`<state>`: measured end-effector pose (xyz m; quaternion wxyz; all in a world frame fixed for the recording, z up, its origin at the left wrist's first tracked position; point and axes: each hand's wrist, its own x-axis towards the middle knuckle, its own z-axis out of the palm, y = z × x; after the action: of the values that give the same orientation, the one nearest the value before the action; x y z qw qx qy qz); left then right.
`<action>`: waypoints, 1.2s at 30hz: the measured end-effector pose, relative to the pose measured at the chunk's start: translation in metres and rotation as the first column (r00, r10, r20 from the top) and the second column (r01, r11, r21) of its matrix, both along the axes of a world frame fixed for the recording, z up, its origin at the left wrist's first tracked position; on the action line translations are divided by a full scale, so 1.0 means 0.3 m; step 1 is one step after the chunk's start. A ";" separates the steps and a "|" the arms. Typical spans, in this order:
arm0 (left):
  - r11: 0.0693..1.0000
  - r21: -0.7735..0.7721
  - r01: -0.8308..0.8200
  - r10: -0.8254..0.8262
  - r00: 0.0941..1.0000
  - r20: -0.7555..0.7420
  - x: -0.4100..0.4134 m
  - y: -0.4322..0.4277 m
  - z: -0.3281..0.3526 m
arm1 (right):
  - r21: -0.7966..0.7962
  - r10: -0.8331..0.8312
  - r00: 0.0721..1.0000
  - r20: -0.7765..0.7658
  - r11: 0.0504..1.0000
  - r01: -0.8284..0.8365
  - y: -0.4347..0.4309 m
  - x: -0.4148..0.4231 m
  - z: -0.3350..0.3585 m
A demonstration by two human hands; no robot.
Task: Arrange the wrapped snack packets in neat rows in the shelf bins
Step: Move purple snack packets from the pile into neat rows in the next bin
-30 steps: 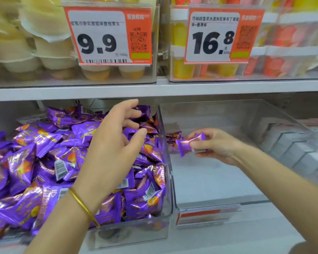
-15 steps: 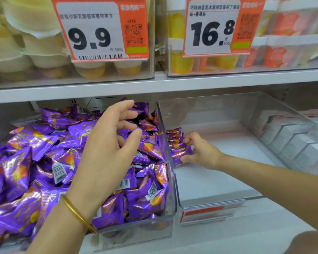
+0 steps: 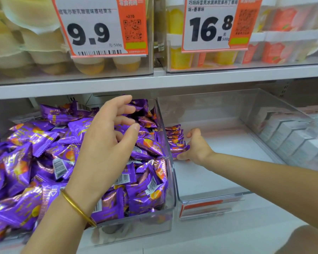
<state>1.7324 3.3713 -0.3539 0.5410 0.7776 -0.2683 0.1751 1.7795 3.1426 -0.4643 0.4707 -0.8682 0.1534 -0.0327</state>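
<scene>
Currently, entry one: right bin point(image 3: 218, 197), clear-walled, is carrying a short row point(image 3: 174, 133) of purple snack packets standing on edge against its left wall, running from the back toward the front edge. Right hand point(image 3: 197, 147) is reaching in over the bin's bare floor and is pinching the front packet point(image 3: 179, 149), thumb below and curled fingers above, at the row's near end.

Entry two: left bin point(image 3: 136, 228) is holding a loose heap point(image 3: 35, 158) of the same packets, lying every way. Left hand point(image 3: 103, 143) is hovering over the heap near the back right corner, fingers spread and loosely bent, gripping nothing.

Relation, as judged: the heap is lying directly beneath the left fingers, making that hand the nearer for the next pick. The row's long axis is running back to front, so the next packet is likely going in at the near end.
</scene>
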 end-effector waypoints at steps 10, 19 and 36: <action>1.000 -0.004 -0.019 0.019 1.000 0.020 -0.003 0.016 0.013 | -0.033 0.019 0.997 -0.072 0.999 -0.022 0.002 -0.004 0.006; 0.865 0.318 -0.388 0.261 0.889 0.376 0.016 0.131 0.051 | -0.110 0.011 0.886 0.463 0.993 0.045 0.089 -0.177 0.276; 0.712 0.510 -0.482 0.380 0.876 0.297 0.030 0.171 0.005 | -0.769 0.446 0.873 0.199 0.623 -0.143 0.299 -0.212 0.399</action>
<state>1.7414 3.4227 -0.3525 0.2024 0.9258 -0.1639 0.2740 1.7158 3.2323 -0.3445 0.1013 -0.9728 -0.1122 -0.1756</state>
